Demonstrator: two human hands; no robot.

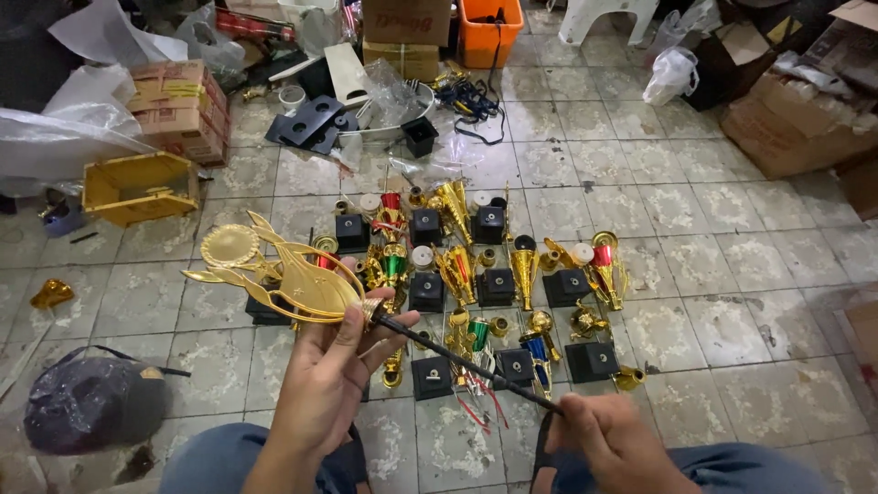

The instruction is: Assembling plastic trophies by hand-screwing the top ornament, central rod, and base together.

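Care suits this: left hand (pixel 325 380) grips the gold topper (pixel 274 274), right hand (pixel 608 439) pinches the rod (pixel 457 361) (keep it straight).

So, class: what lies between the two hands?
In the head view, a thin dark rod spans the gap, running from the gold trophy top in the left hand down to the right hand. Trophy parts lie on the floor behind.

Cluttered trophy-assembly workshop, tiled floor (pixel 640 183) strewn with gold trophy parts (pixel 476 274), cardboard boxes (pixel 178 110), plastic bags (pixel 672 73)
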